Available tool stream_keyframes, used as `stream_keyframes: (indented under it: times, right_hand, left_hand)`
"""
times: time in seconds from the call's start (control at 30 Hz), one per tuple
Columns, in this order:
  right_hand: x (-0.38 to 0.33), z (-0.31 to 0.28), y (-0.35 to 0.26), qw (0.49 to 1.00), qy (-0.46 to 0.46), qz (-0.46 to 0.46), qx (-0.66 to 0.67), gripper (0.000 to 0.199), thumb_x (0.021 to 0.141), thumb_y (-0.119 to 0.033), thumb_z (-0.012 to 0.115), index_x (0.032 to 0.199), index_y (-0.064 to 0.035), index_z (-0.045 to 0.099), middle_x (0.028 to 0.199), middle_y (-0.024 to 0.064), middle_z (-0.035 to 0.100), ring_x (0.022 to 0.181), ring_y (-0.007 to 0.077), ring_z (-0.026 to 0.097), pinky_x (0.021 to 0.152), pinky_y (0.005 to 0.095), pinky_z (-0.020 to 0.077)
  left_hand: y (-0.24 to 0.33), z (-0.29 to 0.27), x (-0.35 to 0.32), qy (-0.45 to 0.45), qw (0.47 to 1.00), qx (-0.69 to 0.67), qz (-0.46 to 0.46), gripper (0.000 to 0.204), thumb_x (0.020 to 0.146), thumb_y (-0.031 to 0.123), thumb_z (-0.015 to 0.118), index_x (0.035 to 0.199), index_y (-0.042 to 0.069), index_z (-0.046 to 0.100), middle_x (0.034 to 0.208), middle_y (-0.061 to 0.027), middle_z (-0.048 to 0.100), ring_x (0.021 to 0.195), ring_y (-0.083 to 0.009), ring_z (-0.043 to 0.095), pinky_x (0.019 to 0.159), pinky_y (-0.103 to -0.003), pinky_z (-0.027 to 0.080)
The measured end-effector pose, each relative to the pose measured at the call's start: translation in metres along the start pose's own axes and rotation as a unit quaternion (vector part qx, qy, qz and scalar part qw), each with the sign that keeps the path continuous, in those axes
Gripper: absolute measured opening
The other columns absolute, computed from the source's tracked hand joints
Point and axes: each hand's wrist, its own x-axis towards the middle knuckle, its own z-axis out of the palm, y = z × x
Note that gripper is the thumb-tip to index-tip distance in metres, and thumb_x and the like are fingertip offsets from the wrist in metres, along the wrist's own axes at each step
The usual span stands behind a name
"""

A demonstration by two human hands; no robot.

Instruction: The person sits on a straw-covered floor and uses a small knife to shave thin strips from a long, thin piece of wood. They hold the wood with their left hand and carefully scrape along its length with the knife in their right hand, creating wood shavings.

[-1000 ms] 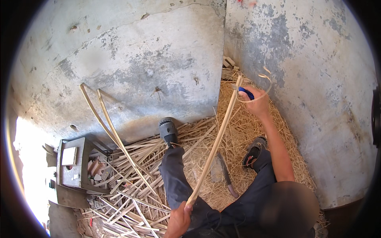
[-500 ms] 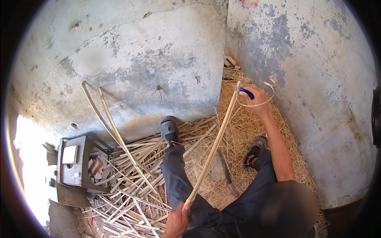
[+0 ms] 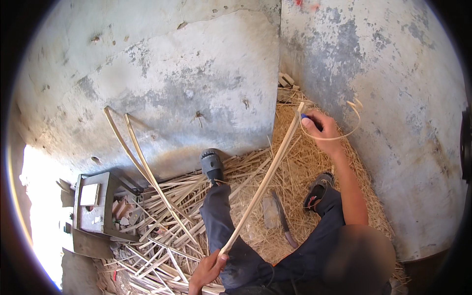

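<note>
Person sits on the ground w/ legs out, working a long bamboo strip (image 3: 263, 183) that runs diagonally from lower centre up to the right. Left hand (image 3: 209, 270) is closed round the strip's lower end, near the bottom edge of the view. Right hand (image 3: 322, 130) is clamped on a blue-handled knife (image 3: 310, 120) at the strip's top end, where a thin curled shaving (image 3: 339, 129) loops off to the right of the hand.

Around them — a heap of split bamboo strips (image 3: 162, 246) on the left, straw-like shavings (image 3: 295, 167) spread under the legs. 2 bent strips (image 3: 135, 155) lean up against the grey concrete wall (image 3: 196, 83). Left foot wears a dark sandal (image 3: 211, 164), touching the wall base; right sandal (image 3: 317, 189) lies in the shavings. A large blade w/ a reddish handle (image 3: 284, 219) lies on the ground between the legs, beside a flat stone (image 3: 269, 212). Small grey wooden stool (image 3: 96, 209) stands at far left, near the heap.
</note>
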Motion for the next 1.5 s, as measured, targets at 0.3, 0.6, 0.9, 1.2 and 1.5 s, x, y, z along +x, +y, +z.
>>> stream_keyframes:
  times: [0.3,0.6,0.9,1.2,1.5]
  right_hand:
    - [-0.013,-0.009,-0.014,0.985,0.068,-0.148,-0.059,0.044,0.100,-0.048,0.073,0.095,-0.0039,0.073,0.070,0.0054,0.066,0.058,0.0136,0.059,0.053,0.0290,0.0444]
    - [-0.016,-0.015,-0.017,0.971,0.099,-0.196,-0.091,0.045,0.100,-0.047,0.074,0.097,-0.0023,0.076,0.079,0.0071,0.073,0.063,0.0148,0.067,0.055,0.0273,0.0514]
    - [-0.019,-0.012,0.014,0.963,0.076,-0.216,-0.139,0.040,0.095,-0.045,0.079,0.099,-0.0043,0.078,0.086,0.0085,0.079,0.066,0.0190,0.073,0.058,0.0306,0.0565]
    - [-0.019,0.013,0.018,0.960,0.026,-0.220,-0.171,0.043,0.098,-0.048,0.075,0.094,-0.0047,0.078,0.080,0.0089,0.076,0.061,0.0204,0.071,0.054,0.0305,0.0551]
    - [-0.022,0.031,0.001,0.970,0.014,-0.201,-0.138,0.043,0.096,-0.051,0.075,0.096,-0.0078,0.079,0.082,0.0065,0.078,0.064,0.0207,0.073,0.055,0.0327,0.0549]
  left_hand:
    - [0.000,-0.009,0.025,-0.015,0.985,0.153,0.076,0.062,0.089,0.056,0.082,0.118,0.002,0.072,0.110,-0.0179,0.075,0.104,-0.0336,0.074,0.091,-0.042,0.057]
    - [0.109,0.007,0.121,-0.061,0.935,-0.133,0.322,0.077,0.105,0.061,0.056,0.150,0.000,0.047,0.096,-0.0070,0.062,0.084,-0.0163,0.061,0.073,-0.032,0.051]
    - [0.114,0.051,0.115,-0.153,0.942,-0.260,0.150,0.051,0.117,0.051,0.031,0.093,0.009,0.048,0.070,0.0055,0.037,0.056,-0.0050,0.030,0.049,-0.024,0.027]
    - [0.099,0.053,0.096,-0.133,0.937,-0.306,0.098,0.047,0.119,0.043,0.033,0.085,0.011,0.043,0.067,0.0061,0.032,0.055,-0.0058,0.029,0.048,-0.025,0.027]
    - [0.087,0.049,0.086,-0.150,0.909,-0.386,0.044,0.049,0.119,0.042,0.034,0.083,0.010,0.045,0.066,0.0043,0.038,0.052,-0.0084,0.035,0.049,-0.028,0.030]
